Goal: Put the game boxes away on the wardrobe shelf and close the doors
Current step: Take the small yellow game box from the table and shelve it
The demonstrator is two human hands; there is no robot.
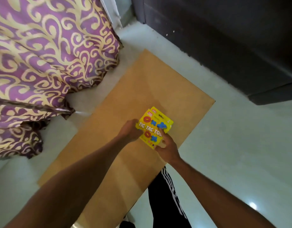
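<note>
Two yellow Tic Tac Toe game boxes (154, 126) are stacked together, the lower one peeking out at the top right, just above a light brown table top (142, 89). My left hand (131, 131) grips the stack's left edge. My right hand (166, 145) holds its lower right corner, thumb on the printed face. Whether the stack touches the table I cannot tell. The wardrobe shelf is out of sight.
A purple and cream patterned cloth (48, 60) hangs at the left, close to the table's edge. A dark cabinet (232, 43) fills the upper right. Pale tiled floor (240, 145) surrounds the table. My leg in black striped trousers (168, 195) stands by the table's near edge.
</note>
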